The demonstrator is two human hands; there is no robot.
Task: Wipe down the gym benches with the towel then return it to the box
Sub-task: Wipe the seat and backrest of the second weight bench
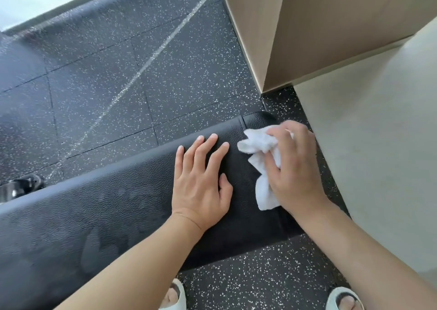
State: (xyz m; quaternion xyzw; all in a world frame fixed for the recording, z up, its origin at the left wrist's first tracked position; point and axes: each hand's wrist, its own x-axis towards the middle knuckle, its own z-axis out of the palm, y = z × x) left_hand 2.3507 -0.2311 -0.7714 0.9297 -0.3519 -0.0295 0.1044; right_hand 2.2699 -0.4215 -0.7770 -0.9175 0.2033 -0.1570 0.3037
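From the one view I have, looking down over my own arms, my right hand is curled over the white towel, bunching it and pressing it flat against the black padded bench close to its far right end, just short of the seam where the end pad begins. My left hand holds nothing: its fingers are straight and a little spread, palm down on the padding just beside the towel, which I take to be bracing me. The towel is crumpled, with one fold poking out toward my left fingers and another tail trailing back under my wrist. Further left on the bench the padding shows dull, smeary patches (damp streaks from wiping, I would guess, though I cannot be sure), so I judge this bench to be well along, with the end pad by the wall the likely last stretch. I see no other bench and no box from here, so any remaining benches and putting the towel back are, as far as I can tell, not yet done. My sandals stand on the speckled rubber floor on the near side of the bench.
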